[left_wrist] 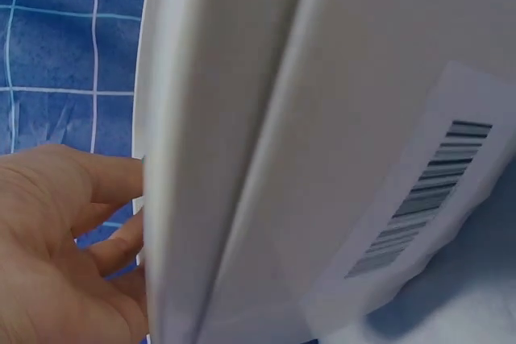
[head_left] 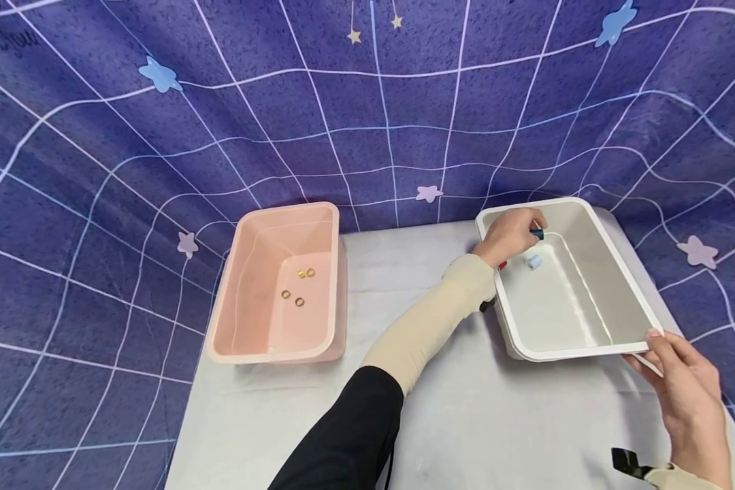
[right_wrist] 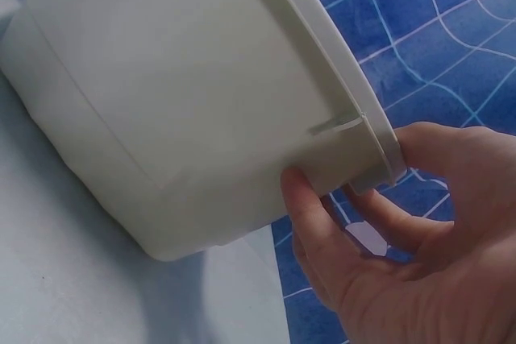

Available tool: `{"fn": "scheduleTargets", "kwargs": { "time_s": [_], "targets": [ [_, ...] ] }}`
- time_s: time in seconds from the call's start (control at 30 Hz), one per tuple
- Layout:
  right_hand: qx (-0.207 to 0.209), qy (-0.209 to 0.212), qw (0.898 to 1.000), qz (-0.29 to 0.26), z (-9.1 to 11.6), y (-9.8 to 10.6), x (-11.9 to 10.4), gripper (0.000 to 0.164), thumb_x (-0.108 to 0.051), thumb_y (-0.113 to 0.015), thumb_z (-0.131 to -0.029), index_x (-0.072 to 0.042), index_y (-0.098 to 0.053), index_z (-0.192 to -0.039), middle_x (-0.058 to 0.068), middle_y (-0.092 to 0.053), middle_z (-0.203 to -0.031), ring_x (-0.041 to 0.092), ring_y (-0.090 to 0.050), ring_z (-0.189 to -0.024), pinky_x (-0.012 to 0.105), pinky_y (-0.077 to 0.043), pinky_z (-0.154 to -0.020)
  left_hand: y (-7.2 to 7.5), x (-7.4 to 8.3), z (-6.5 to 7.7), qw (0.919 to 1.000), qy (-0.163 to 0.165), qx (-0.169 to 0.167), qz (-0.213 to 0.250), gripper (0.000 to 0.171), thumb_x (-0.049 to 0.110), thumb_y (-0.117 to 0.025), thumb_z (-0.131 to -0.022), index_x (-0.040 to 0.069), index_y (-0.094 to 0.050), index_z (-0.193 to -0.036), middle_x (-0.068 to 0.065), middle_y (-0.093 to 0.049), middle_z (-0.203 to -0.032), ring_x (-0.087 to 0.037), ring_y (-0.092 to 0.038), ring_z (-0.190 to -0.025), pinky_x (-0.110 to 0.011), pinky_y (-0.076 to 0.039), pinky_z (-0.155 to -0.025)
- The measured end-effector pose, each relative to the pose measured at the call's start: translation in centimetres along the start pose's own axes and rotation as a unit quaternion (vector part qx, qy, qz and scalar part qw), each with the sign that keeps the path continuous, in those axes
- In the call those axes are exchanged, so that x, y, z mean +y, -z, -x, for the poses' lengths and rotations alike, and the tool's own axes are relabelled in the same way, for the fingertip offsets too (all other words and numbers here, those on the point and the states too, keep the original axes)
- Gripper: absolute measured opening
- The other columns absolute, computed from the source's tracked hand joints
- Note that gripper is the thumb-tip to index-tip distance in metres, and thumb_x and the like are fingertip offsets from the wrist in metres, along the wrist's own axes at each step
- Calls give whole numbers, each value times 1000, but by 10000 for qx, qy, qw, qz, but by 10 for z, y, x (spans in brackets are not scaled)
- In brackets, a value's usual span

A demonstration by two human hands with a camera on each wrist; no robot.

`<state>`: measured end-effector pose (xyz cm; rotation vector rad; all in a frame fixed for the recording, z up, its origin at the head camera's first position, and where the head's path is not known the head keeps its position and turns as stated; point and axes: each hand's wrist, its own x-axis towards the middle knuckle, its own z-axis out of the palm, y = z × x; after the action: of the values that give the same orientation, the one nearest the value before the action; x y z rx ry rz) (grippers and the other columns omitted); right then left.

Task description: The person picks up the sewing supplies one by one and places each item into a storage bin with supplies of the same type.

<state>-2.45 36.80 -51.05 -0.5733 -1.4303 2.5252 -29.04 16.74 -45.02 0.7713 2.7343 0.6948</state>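
Note:
My left hand reaches over the left rim into a white plastic bin. Its fingertips pinch a small dark teal cylinder near the far end. Below that hand, on the bin floor, lie a light blue cylinder and a small red piece, the red one partly hidden by the rim. In the left wrist view the bin wall covers the fingertips of the left hand. My right hand holds the bin's near right corner; in the right wrist view, a finger presses the outer wall.
A pink plastic bin stands to the left, with several small gold rings on its floor. Both bins are on a table with a white cover. A blue gridded curtain hangs behind and along the sides.

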Motion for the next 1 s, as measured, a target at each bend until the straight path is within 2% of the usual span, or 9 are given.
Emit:
{"fn": "scheduleTargets", "kwargs": {
  "time_s": [0.2,0.37,0.63,1.0],
  "targets": [
    [19,63,10000,7,-1,0,2,22,2,-58,-103,-8,-78,-104,-1,-78,-94,9,-77,-81,25,-65,-71,0,-4,-4,9999,18,119,-106,34,13,-71,-92,30,-75,-122,15,-74,-114,3,-64,-104,-11,-48,-78],
    [65,82,9999,64,-1,0,2,22,2,-58,-103,-9,-78,-104,-2,-78,-93,8,-76,-81,25,-65,-70,-1,-6,-4,9997,30,71,-244,35,14,-70,-93,29,-74,-124,14,-74,-115,2,-64,-105,-12,-48,-79],
    [-5,74,10000,-33,-1,0,2,23,3,-57,-103,-7,-78,-104,-1,-78,-95,10,-78,-82,25,-65,-70,0,-9,-3,9996,151,89,-212,34,13,-70,-93,29,-75,-123,13,-74,-114,3,-63,-102,-13,-47,-76],
    [19,89,10000,15,-2,-2,1,22,3,-58,-103,-8,-78,-104,-1,-79,-94,10,-78,-81,25,-65,-70,1,-14,-1,9996,-23,169,-226,33,14,-72,-93,28,-74,-123,15,-73,-113,3,-63,-104,-13,-48,-77]
  ]
}}
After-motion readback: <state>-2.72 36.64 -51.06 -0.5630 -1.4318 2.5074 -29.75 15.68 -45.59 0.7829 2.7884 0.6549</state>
